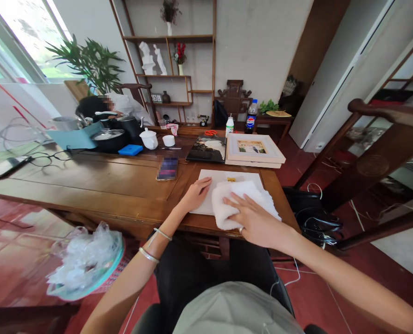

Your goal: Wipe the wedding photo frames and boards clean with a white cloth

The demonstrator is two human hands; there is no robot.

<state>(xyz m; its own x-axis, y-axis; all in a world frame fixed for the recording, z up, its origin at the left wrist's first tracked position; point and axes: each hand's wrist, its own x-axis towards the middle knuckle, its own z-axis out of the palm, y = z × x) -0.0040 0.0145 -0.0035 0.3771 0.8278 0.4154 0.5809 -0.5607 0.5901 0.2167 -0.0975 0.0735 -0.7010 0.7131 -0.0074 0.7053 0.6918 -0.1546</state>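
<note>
White cloth (220,213) under a spread hand, on a white board (206,206)

The cloth is soft and fluffy. It lies over the right part of the white board, and some of it pokes out past the board's right side. Both are near the front right corner of the brown surface (140,178), close to its front edge.

The right hand (251,220) is on top of the cloth, with its fingers spread out. I cannot tell if it pinches any of the cloth. The left hand (196,194) is not closed around anything. It lies on the left side of the board with its fingers laid down flat.

A little yellow thing (231,179) sits near the board's back edge, just behind the cloth. It is too small to tell what it is.

Past the board, nearer the surface's back edge, are a picture frame (253,148) and a dark flat thing (201,148) beside it. A phone (167,168) lies to the left.

I think the step now is rubbing the board with the cloth. To slide the cloth more, the right hand would need to press gently and evenly, and the left hand would need to keep the board from slipping. Rubbing near the yellow thing calls for care, as the cloth could catch on it.
</note>
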